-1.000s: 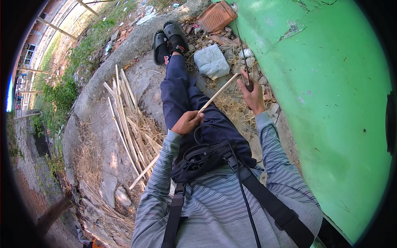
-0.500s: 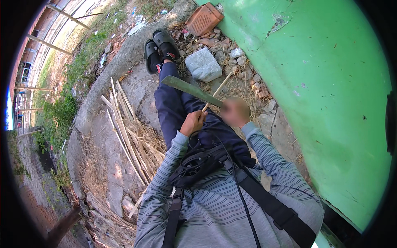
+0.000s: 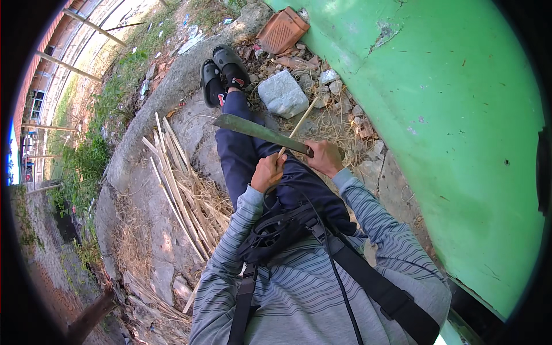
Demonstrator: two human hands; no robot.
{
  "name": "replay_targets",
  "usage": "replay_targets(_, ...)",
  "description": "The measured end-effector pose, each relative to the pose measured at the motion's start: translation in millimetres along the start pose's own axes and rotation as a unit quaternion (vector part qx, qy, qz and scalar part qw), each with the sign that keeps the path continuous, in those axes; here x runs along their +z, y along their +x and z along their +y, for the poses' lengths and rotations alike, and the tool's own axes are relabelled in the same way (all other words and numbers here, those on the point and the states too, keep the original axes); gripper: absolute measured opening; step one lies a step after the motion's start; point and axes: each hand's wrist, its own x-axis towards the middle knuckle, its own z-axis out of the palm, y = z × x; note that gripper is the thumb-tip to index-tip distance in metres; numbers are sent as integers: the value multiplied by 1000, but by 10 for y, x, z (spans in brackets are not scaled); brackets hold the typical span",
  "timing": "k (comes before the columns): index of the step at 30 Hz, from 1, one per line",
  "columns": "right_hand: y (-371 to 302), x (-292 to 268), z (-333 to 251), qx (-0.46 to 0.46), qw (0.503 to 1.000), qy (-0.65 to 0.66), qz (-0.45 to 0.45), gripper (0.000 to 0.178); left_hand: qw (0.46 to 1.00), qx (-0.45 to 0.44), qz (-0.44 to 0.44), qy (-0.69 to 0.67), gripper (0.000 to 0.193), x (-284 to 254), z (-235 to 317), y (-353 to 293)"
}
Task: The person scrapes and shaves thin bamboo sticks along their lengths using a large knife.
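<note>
My right hand (image 3: 325,158) is closed round the handle of a machete (image 3: 259,131), whose broad dull blade points left across my thighs. A thin pale bamboo stick (image 3: 303,122) slants up and to the right, and my left hand (image 3: 268,172) grips its lower end. The blade crosses the stick just above the left hand's fingers; whether its edge bites into the stick I cannot tell. Both hands are above my outstretched legs in dark trousers (image 3: 236,152). The stick's lowest end is hidden in the left hand.
A bundle of split bamboo strips (image 3: 175,184) with curly shavings (image 3: 204,198) lies left of my legs. Beyond my knees sit a pale stone block (image 3: 283,94) and an orange clay tile (image 3: 283,30). A green wall (image 3: 437,126) rises on the right; black straps cross my torso.
The machete has shifted slightly left along with my right hand, its blade tip now lower. The stick's upper end has dropped a little. My left hand has barely moved.
</note>
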Motion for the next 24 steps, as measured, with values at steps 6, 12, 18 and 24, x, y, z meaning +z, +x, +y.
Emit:
replay_targets(6, 126, -29, 140, 36, 999, -21, -34, 26, 999, -43, -6, 32, 31, -115, 115, -5)
replay_targets(12, 197, -40, 223, 98, 995, -12, -19, 28, 996, -75, -34, 46, 32, -206, 163, -70)
replay_targets(18, 152, -21, 19, 56, 998, 3, -21, 26, 998, -49, 11, 36, 29, -144, 94, -72)
replay_targets(24, 245, -28, 207, 76, 997, -17, -1, 21, 994, -79, -16, 78, 28, -169, 75, -117)
